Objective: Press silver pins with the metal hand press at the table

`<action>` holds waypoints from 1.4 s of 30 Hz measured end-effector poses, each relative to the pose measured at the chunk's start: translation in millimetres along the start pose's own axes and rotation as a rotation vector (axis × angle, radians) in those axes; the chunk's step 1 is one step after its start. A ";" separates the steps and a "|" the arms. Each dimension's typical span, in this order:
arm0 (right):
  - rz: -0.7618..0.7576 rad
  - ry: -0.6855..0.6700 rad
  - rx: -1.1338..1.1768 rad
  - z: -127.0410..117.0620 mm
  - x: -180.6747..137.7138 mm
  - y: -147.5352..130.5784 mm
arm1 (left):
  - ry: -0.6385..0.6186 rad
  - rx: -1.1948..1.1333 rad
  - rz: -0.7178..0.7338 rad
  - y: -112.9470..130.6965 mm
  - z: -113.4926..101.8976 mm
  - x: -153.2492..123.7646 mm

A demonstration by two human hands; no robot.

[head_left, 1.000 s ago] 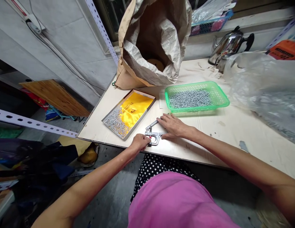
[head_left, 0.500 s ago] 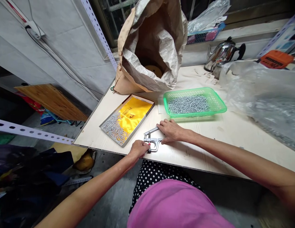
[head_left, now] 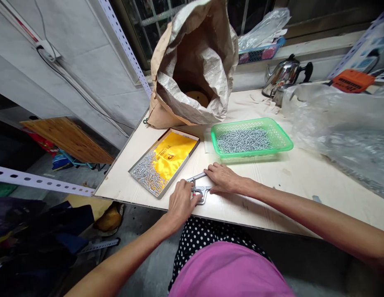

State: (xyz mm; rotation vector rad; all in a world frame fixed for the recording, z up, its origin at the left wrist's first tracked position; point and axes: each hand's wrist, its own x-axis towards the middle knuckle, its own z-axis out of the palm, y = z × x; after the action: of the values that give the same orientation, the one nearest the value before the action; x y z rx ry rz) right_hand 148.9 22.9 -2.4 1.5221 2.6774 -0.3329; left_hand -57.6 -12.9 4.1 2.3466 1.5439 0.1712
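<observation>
A small metal hand press tool (head_left: 200,189) with a red spot lies near the front edge of the pale table (head_left: 303,181). My left hand (head_left: 180,202) rests over its left end, fingers curled and pinched at the jaw; whatever small part sits under the fingertips is hidden. My right hand (head_left: 222,178) lies mostly flat on the tool's handles, pressing them against the table. To the left of the tool is a flat box (head_left: 164,161) with a yellow lining and a heap of small metal pieces. Beyond the right hand stands a green basket (head_left: 251,138) of similar pieces.
A large open paper sack (head_left: 195,66) stands at the back of the table. A clear plastic bag (head_left: 343,123) holding more metal parts fills the right side. A steel kettle (head_left: 285,76) sits behind it. Perforated shelf rails (head_left: 40,181) and clutter lie at the left.
My left hand has slid forward over the tool's left end, covering more of it. My right hand stays on the handles. The camera has tilted slightly, shifting the scene.
</observation>
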 end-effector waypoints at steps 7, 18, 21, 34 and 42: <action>-0.065 -0.033 0.052 0.3 -7.3 0.3 | -0.112 0.058 0.283 10.8 18.1 41.9; 0.024 -0.050 0.029 0.2 -22.1 10.6 | -0.197 0.220 0.288 30.9 12.3 51.9; 0.020 -0.074 0.015 3.0 -19.6 9.6 | -0.205 0.211 0.251 34.3 13.5 51.8; -0.100 0.017 0.144 3.8 -10.4 33.0 | 0.088 0.190 0.228 37.6 41.8 21.5; -0.237 0.149 0.132 -10.8 -3.3 9.6 | 0.154 0.048 0.320 56.9 77.9 -14.5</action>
State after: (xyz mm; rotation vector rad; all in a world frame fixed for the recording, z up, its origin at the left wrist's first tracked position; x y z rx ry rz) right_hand 159.5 27.1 7.1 1.3086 3.0173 -0.4297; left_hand 7.5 -62.4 -49.1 2.6613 1.2354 0.4016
